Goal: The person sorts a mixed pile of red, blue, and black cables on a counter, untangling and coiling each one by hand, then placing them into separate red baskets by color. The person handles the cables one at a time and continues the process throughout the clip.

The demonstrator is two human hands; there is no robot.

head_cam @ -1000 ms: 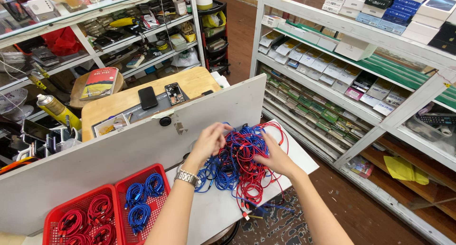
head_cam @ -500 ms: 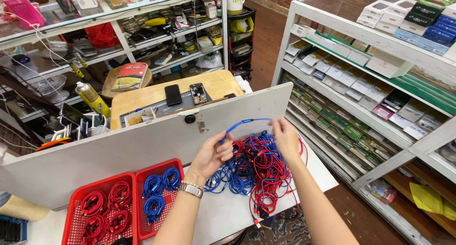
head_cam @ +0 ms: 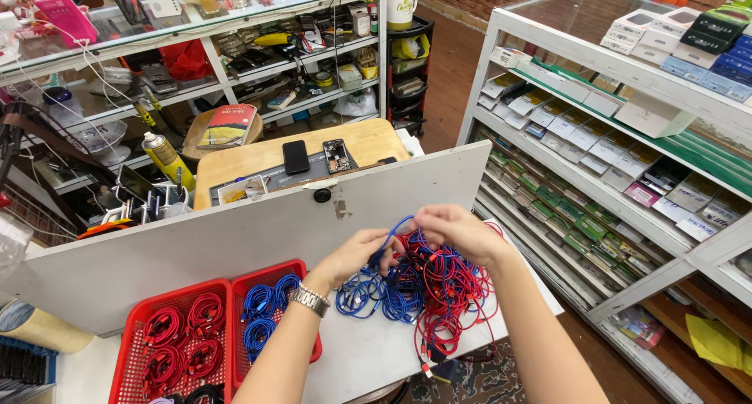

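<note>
White table (head_cam: pixel 368 357), shop shelving on both sides. Left hand (head_cam: pixel 356 255) and right hand (head_cam: pixel 458 230) both pinch a blue cable loop (head_cam: pixel 395 230) arching up between them, above a tangled heap of red and blue cables (head_cam: pixel 427 294) on the table's right end. Heap has no clear long axis; strands trail over the near edge. Left: two red baskets (head_cam: pixel 270 275) holding coiled red and blue cables. Behind: tilted white board (head_cam: pixel 235 239), wooden desk (head_cam: pixel 368 141) with phones.

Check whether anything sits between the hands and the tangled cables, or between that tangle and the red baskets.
Nothing visible does. The left hand and right hand already touch the cable tangle; only bare white tabletop separates it from the red baskets.
</note>
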